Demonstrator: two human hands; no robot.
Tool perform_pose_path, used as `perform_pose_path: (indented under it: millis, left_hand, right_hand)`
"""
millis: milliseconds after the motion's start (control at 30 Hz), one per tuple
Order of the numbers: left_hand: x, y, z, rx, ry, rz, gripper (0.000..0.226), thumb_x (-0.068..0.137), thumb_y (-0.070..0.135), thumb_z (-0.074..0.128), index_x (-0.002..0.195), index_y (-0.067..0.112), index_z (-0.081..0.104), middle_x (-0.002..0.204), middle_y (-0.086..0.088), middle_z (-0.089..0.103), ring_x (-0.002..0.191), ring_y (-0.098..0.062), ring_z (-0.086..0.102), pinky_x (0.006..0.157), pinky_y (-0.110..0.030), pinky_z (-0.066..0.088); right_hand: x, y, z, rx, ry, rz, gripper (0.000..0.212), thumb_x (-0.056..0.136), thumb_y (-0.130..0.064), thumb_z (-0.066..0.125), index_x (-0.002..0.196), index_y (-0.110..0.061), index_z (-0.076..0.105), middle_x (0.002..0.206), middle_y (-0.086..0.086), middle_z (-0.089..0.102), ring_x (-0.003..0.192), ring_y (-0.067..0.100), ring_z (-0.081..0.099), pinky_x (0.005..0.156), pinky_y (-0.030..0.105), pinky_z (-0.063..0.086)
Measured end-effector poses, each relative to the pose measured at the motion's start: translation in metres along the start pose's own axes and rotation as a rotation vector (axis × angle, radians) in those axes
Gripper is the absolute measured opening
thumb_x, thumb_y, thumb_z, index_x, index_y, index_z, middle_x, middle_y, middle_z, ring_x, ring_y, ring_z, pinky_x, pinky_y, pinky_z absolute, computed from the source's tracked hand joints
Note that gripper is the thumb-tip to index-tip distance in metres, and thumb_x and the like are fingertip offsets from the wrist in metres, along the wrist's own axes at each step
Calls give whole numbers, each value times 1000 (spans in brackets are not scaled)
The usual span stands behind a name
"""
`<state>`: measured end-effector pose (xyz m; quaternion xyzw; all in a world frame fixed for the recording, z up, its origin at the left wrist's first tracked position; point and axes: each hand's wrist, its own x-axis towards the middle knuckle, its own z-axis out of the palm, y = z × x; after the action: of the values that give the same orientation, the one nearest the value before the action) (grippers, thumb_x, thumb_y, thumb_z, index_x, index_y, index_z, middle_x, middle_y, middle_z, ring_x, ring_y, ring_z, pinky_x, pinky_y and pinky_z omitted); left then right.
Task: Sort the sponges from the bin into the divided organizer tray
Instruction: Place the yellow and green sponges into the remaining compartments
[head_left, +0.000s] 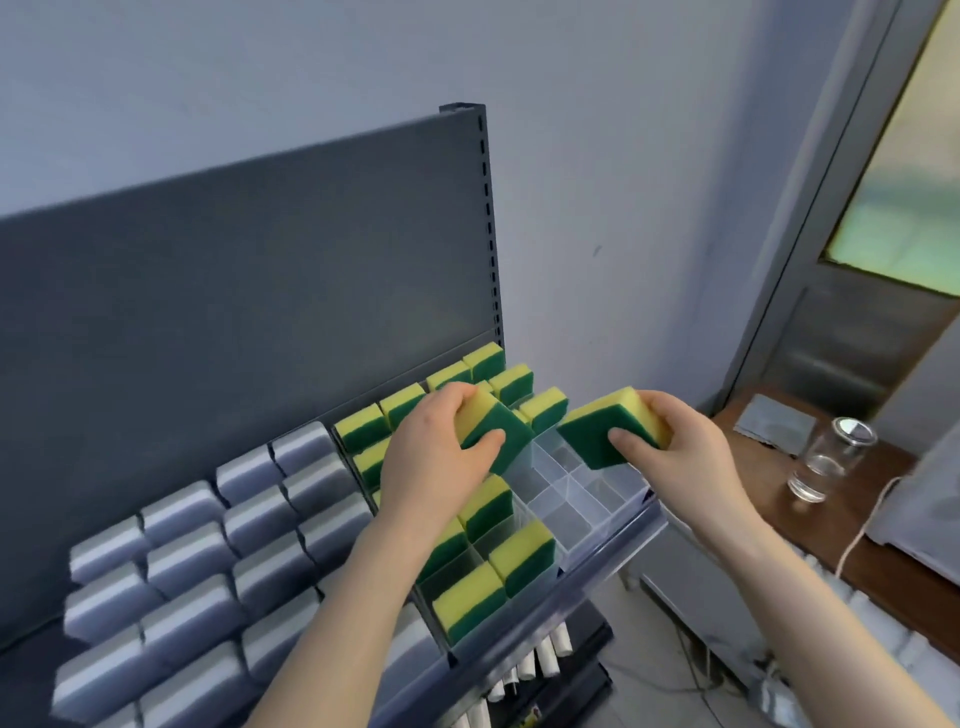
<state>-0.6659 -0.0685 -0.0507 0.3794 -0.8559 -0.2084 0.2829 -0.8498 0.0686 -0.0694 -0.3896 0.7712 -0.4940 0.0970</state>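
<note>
Sponges (522, 556) are filling most tray (576, 493) compartments; we are pinching one more sponge (498, 426) in our left hand (431, 457), another in our right hand (680, 447), with right-edge compartments waiting empty.

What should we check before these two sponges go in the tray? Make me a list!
1. Left hand holds the left sponge firmly: ok, fingers and thumb curl round it.
2. Right hand holds the right sponge firmly: ok.
3. Tray has free compartments: ok, several show empty.
4. Sponge over a free compartment: right sponge ok; left sponge cannot tell, the hand hides what lies below.
5. Sponges turned upright like the stored ones: not ok, both are tilted.
6. Glass out of the way: ok, it stands apart on the side table.
</note>
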Motion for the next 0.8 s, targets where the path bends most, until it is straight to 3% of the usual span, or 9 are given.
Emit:
perform_pose_path:
  millis: [100,267,400,533,700,800]
  left_hand:
    - [4,3,7,21,0,-30,31,79,43,71,102,33,52,87,19,57,77,1,54,61,-18,48]
    - [8,14,22,92,-6,-118,33,75,42,72,95,38,45,83,21,53,73,5,51,55,-13,38]
    - [6,19,34,184,-28,-201,32,74,43,72,87,40,43,78,21,49,69,5,47,53,-12,31]
    - [5,24,45,221,-57,-252,32,73,39,73,78,38,41,76,17,51,68,1,48,54,-15,32]
    - [5,36,59,299,-126,-285,30,75,32,73,86,35,45,78,18,51,70,2,48,53,-15,34]
    - [12,42,64,374,-178,-272,31,75,27,73,88,35,46,77,19,47,71,-1,48,52,-15,32]
  right_hand:
    - [23,5,2,-25,-57,-12,29,79,-17,70,106,-23,63,89,-7,67,84,15,61,72,28,46]
    - [57,16,6,-48,-174,-67,28,74,-14,71,94,-31,63,77,-19,63,73,1,57,62,11,38]
    - [74,28,12,-65,-289,-131,29,73,-11,72,88,-32,59,75,-17,62,74,8,58,62,12,38]
    - [86,44,15,-75,-366,-164,32,70,-8,73,85,-32,57,72,-19,61,71,3,57,59,7,35]
    - [103,53,12,-221,-561,-268,34,73,-7,70,103,-23,64,85,-7,65,82,18,60,67,26,44]
    - [115,50,10,-346,-679,-363,36,76,-11,68,109,-23,62,94,-2,67,90,23,61,72,30,48]
